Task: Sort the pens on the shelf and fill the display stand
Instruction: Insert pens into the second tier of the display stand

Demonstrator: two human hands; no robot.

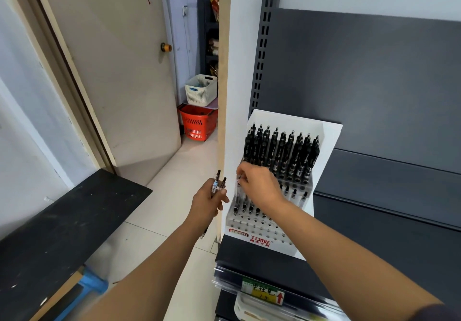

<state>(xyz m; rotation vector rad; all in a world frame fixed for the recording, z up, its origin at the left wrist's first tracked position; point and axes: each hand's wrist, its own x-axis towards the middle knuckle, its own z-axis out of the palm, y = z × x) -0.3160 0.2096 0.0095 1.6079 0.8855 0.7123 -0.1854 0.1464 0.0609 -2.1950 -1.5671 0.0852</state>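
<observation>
A white tiered display stand [326, 143] marked TOME sits on the dark grey shelf [262, 258]. Its back rows hold several black pens [282, 151]; the front rows show many empty holes. My right hand [259, 186] is over the stand's left side and pinches a clear pen [237, 193], whose lower end is in a hole of a middle row. Left of the stand, my left hand [208, 202] grips a few pens [216, 183] upright, their dark tips sticking up above the fingers.
A white wall edge [224, 96] stands just left of the stand. Beyond an open door [119, 71], a white basket [200, 88] sits on a red basket [198, 122]. A black board [62, 226] lies at the lower left. Price labels [264, 293] hang on the shelf front.
</observation>
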